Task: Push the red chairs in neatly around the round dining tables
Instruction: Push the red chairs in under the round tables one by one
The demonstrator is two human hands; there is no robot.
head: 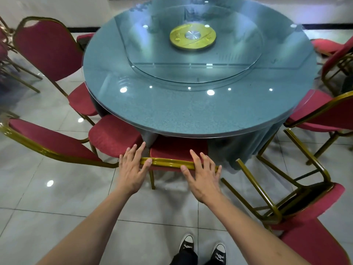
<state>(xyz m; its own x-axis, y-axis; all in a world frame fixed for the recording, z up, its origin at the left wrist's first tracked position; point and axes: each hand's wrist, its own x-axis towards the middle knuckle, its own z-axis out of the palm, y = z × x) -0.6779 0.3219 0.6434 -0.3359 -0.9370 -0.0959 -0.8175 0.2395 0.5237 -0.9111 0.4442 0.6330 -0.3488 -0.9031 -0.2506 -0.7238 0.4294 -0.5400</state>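
Note:
A round table (pixel 191 113) with a glass top and a blue cloth stands in front of me. Directly before me a red chair (pixel 177 148) with a gold frame sits tucked under the table's near edge. My left hand (pixel 131 169) and my right hand (pixel 200 173) both rest with straight, spread fingers on the top rail of its back. A second red chair (pixel 112 134) sits just to the left, angled, its seat partly under the table. Another red chair (pixel 313 213) lies tipped over on the floor at the right.
More red chairs stand around the table: one upright at the far left (pixel 49 48), one at the right (pixel 328 115), one at the far right (pixel 336 52). A glass turntable (pixel 194 73) with a gold hub sits mid-table. The floor is glossy tile (pixel 57 188).

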